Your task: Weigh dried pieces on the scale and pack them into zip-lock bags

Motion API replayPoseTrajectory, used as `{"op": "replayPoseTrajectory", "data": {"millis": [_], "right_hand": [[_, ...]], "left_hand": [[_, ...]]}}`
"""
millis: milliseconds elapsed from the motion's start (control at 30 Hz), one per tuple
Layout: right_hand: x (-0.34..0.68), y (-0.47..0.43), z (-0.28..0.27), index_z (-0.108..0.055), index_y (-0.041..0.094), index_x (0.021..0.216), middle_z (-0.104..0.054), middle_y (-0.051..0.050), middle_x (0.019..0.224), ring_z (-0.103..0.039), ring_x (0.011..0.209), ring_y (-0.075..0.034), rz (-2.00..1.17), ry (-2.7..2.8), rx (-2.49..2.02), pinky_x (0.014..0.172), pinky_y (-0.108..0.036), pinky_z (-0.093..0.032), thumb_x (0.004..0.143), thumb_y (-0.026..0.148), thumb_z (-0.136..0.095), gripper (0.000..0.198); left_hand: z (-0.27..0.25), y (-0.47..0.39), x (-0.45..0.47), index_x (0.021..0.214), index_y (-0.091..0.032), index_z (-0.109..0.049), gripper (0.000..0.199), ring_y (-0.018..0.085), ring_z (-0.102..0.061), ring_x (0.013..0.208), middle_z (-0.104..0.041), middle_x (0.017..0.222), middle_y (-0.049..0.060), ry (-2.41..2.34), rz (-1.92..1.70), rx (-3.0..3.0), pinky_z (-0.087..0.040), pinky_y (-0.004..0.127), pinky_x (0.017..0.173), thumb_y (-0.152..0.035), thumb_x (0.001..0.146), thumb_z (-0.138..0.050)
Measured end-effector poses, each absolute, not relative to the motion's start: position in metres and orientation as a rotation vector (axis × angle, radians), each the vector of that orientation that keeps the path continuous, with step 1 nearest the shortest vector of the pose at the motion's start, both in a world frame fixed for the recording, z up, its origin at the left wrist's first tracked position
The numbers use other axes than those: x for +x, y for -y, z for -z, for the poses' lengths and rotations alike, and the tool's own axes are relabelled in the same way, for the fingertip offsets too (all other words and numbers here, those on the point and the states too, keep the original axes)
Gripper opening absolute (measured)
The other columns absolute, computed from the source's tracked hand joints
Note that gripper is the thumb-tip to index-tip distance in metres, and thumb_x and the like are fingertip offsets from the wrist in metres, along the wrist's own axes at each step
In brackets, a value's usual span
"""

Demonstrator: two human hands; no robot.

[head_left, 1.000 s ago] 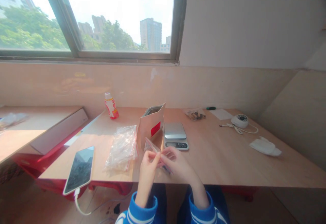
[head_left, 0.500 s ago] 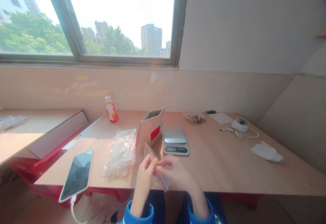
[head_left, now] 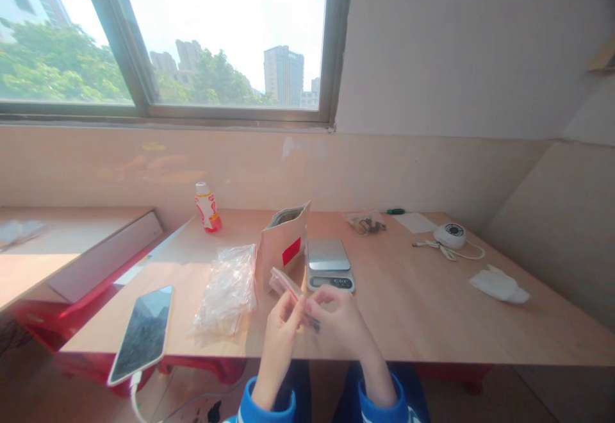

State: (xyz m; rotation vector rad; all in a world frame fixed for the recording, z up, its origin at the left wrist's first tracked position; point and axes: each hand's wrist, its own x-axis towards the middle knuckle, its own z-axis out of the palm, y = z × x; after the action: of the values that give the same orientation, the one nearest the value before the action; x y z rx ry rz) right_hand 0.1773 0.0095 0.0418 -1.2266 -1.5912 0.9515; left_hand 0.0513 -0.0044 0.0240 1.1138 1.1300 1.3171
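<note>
Between my two hands is a small clear zip-lock bag with a red stripe, tilted just in front of the kraft paper pouch. My left hand pinches the bag between thumb and fingers. Close beside it, my right hand is closed, thumb and fingertips on the bag's right part. Something dark shows below the fingers, too small to name. The open kraft pouch with a red label stands upright behind the hands. A digital kitchen scale with a bare metal plate sits to its right.
Left lie a pile of clear zip-lock bags and a phone with a charging cable, overhanging the edge. A bottle stands behind. At right are a bag of dark items, a white fan-like device and a crumpled tissue.
Both hands have shifted slightly right. The small bag has turned from steeply slanted to a flatter angle, and its far end now rises in front of the pouch.
</note>
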Motion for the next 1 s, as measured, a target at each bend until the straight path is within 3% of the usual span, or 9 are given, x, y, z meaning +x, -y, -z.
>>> {"op": "replayPoseTrajectory", "data": {"millis": [167, 267, 367, 500, 600, 667, 767, 900, 1000], "right_hand": [[0.205, -0.026, -0.025, -0.064, 0.017, 0.075, -0.069, -0.006, 0.072, -0.063, 0.067, -0.021, -0.706, 1.066, -1.345, 0.057, -0.028, -0.048, 0.077, 0.043, -0.059, 0.027], [0.220, -0.027, -0.025, -0.066, 0.016, 0.082, -0.071, -0.009, 0.082, -0.066, 0.074, -0.022, -0.732, 0.958, -1.279, 0.066, -0.031, -0.051, 0.075, 0.048, -0.062, 0.033], [0.223, -0.020, -0.034, -0.065, 0.016, 0.084, -0.071, -0.007, 0.080, -0.065, 0.064, -0.018, -0.792, 0.860, -1.223, 0.060, -0.029, -0.051, 0.074, 0.051, -0.063, 0.036], [0.216, -0.012, -0.044, -0.064, 0.017, 0.085, -0.069, -0.005, 0.078, -0.062, 0.056, -0.015, -0.861, 0.669, -1.098, 0.052, -0.026, -0.050, 0.071, 0.051, -0.066, 0.037], [0.207, -0.012, -0.044, -0.064, 0.016, 0.083, -0.068, -0.004, 0.076, -0.061, 0.054, -0.015, -0.962, 0.633, -1.033, 0.050, -0.026, -0.050, 0.071, 0.051, -0.067, 0.037], [0.200, -0.014, -0.041, -0.065, 0.016, 0.085, -0.068, -0.005, 0.076, -0.062, 0.054, -0.016, -1.039, 0.675, -1.010, 0.050, -0.027, -0.051, 0.071, 0.052, -0.066, 0.038], [0.194, -0.017, -0.037, -0.066, 0.017, 0.091, -0.068, -0.007, 0.083, -0.064, 0.061, -0.018, -1.094, 0.812, -1.049, 0.054, -0.029, -0.053, 0.074, 0.054, -0.063, 0.041], [0.198, -0.018, -0.036, -0.064, 0.017, 0.106, -0.068, -0.008, 0.089, -0.063, 0.069, -0.018, -0.820, 0.933, -1.176, 0.062, -0.030, -0.053, 0.076, 0.052, -0.062, 0.046], [0.203, -0.015, -0.038, -0.067, 0.019, 0.098, -0.067, -0.005, 0.083, -0.061, 0.071, -0.016, -0.738, 1.065, -1.130, 0.069, -0.029, -0.053, 0.078, 0.046, -0.062, 0.034]], "left_hand": [[-0.033, 0.011, 0.053, 0.062, -0.017, -0.053, 0.034, 0.012, -0.045, 0.058, -0.049, 0.057, -0.003, -1.058, -1.187, 1.253, -0.036, 0.022, 0.057, -0.048, 0.076, -0.061], [-0.031, 0.008, 0.048, 0.055, -0.017, -0.050, 0.041, 0.012, -0.044, 0.058, -0.048, 0.055, -0.002, -1.092, -1.183, 1.365, -0.035, 0.023, 0.059, -0.050, 0.079, -0.056], [-0.021, 0.001, 0.041, 0.058, -0.017, -0.055, 0.049, 0.014, -0.049, 0.062, -0.054, 0.061, 0.002, -1.014, -1.229, 1.351, -0.039, 0.025, 0.063, -0.055, 0.085, -0.041], [-0.003, -0.007, 0.037, 0.088, -0.017, -0.065, 0.033, 0.020, -0.060, 0.087, -0.066, 0.093, 0.008, -0.969, -1.225, 1.207, -0.046, 0.028, 0.074, -0.048, 0.079, -0.058], [0.006, -0.006, 0.042, 0.119, -0.022, -0.056, 0.057, 0.025, -0.055, 0.112, -0.059, 0.123, 0.011, -0.834, -1.129, 1.126, -0.045, 0.034, 0.092, -0.038, 0.067, -0.074], [0.008, -0.002, 0.048, 0.124, -0.022, -0.053, 0.065, 0.026, -0.053, 0.117, -0.057, 0.126, 0.011, -0.748, -1.146, 1.052, -0.044, 0.036, 0.096, -0.037, 0.065, -0.076], [0.004, 0.001, 0.054, 0.112, -0.019, -0.059, 0.052, 0.025, -0.060, 0.103, -0.065, 0.111, 0.011, -0.762, -1.249, 0.955, -0.051, 0.035, 0.083, -0.042, 0.067, -0.074], [-0.001, -0.003, 0.051, 0.092, -0.016, -0.062, 0.042, 0.016, -0.059, 0.066, -0.065, 0.079, 0.005, -0.909, -1.365, 0.896, -0.050, 0.026, 0.053, -0.043, 0.062, -0.077], [-0.004, -0.006, 0.046, 0.091, -0.015, -0.063, 0.045, 0.014, -0.056, 0.060, -0.062, 0.069, 0.002, -0.989, -1.405, 0.920, -0.049, 0.024, 0.049, -0.041, 0.058, -0.079]]}}
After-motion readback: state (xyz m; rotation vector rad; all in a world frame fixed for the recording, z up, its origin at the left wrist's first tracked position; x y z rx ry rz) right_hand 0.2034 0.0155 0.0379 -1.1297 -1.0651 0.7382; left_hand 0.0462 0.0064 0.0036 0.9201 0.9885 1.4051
